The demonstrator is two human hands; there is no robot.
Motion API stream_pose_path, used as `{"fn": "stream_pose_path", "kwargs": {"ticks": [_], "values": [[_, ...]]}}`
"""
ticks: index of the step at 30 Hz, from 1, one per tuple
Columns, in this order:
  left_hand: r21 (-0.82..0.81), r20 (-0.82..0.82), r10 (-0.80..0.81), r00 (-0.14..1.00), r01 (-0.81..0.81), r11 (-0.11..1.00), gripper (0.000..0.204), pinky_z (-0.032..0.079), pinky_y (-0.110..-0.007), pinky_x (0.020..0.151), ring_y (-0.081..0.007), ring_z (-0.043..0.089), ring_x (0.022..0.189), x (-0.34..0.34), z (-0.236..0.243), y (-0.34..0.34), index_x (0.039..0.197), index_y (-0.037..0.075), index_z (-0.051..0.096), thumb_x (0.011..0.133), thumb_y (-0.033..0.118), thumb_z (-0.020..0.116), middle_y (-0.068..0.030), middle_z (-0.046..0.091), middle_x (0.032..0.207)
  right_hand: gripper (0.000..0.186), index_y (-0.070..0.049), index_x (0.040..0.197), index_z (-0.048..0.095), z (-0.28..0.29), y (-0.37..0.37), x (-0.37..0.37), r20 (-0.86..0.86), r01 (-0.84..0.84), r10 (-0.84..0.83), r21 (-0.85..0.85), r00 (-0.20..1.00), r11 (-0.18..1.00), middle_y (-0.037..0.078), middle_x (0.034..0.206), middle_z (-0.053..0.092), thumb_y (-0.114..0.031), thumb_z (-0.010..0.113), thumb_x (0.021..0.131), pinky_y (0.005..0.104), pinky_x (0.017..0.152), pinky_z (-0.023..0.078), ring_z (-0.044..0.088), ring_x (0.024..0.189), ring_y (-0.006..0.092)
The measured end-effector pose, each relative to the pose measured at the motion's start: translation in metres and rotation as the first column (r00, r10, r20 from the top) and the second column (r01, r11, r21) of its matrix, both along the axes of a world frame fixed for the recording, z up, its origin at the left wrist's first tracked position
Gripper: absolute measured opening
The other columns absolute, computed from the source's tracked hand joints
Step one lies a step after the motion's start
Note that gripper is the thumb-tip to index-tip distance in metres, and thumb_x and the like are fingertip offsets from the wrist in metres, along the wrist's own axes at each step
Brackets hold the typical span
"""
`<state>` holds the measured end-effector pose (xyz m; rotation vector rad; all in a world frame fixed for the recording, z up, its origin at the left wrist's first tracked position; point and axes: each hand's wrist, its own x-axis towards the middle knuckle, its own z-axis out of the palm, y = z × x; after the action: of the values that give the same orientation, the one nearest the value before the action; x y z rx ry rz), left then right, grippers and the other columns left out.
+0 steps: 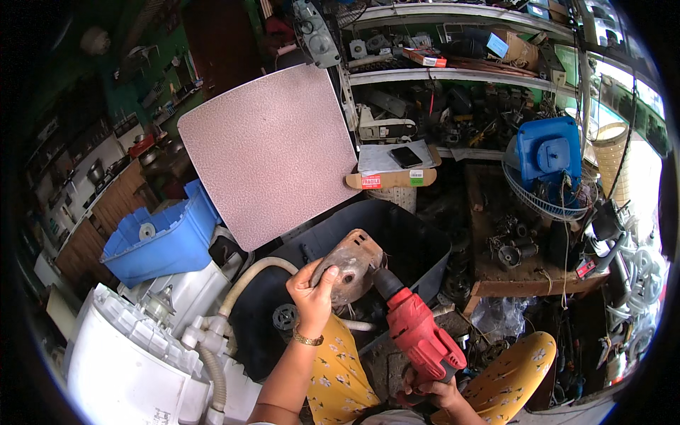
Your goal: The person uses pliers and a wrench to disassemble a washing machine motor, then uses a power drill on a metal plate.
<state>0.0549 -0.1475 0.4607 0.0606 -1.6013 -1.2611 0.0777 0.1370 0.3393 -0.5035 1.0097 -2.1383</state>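
My left hand (312,294) pinches the left edge of a worn, brownish-grey metal plate (347,266) with a round hole near its middle and slots at the top. In my right hand (433,392) is the grip of a red power drill (423,338), its black chuck aimed up and left. The chuck's tip is at the plate's right edge; whether the bit is inside a hole is hard to see. Both are held above my knees, in front of a black plastic tub (414,237). A small grey wheel-like part (285,316) lies in the tub, left of my wrist.
White washing-machine parts (134,361) with a ribbed hose (214,375) crowd the left, below a blue plastic housing (166,237). A large pinkish panel (273,152) leans behind the tub. A phone (406,157) rests on cardboard. Right stands a low wooden table (513,287) with loose parts.
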Motion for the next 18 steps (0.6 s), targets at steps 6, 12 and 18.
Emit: {"fn": "stream_pose_path", "kwargs": {"ticks": [6, 12, 18], "values": [[0.045, -0.034, 0.092, 0.995, -0.09, 0.995, 0.016, 0.049, -0.023, 0.067, -0.0067, 0.057, 0.071, -0.01, -0.031, -0.012, 0.094, -0.007, 0.066, 0.083, 0.004, 0.071, -0.0035, 0.067, 0.081, 0.058, 0.003, 0.118, 0.048, 0.016, -0.005, 0.003, 0.107, -0.072, 0.087, -0.13, 0.99, 0.989, 0.014, 0.087, 0.061, -0.004, 0.06, 0.062, 0.0369, 0.071, 0.049, 0.061, 0.078, 0.0267], [0.048, 0.095, -0.023, 0.995, 0.019, 0.999, 0.016, 0.05, -0.022, 0.069, -0.0067, 0.061, 0.075, -0.005, -0.022, -0.021, 0.097, -0.005, 0.068, 0.083, 0.003, 0.07, -0.0031, 0.069, 0.085, 0.086, 0.0, 0.133, 0.042, 0.003, 0.008, -0.027, -0.261, 0.156, -0.111, 0.158, 0.959, 0.975, 0.008, 0.112, 0.059, 0.001, 0.07, 0.051, 0.0332, 0.091, 0.045, 0.057, 0.1, 0.0181], [0.068, 0.073, -0.011, 0.997, 0.006, 0.998, 0.016, 0.05, -0.023, 0.071, -0.0069, 0.06, 0.074, -0.006, -0.027, -0.015, 0.095, -0.005, 0.068, 0.082, 0.003, 0.071, -0.003, 0.069, 0.084, 0.076, 0.002, 0.13, 0.044, -0.021, 0.003, -0.022, -0.264, 0.096, -0.039, 0.207, 0.964, 0.974, 0.01, 0.11, 0.059, -0.002, 0.068, 0.058, 0.0341, 0.088, 0.046, 0.058, 0.097, 0.0198]]}}
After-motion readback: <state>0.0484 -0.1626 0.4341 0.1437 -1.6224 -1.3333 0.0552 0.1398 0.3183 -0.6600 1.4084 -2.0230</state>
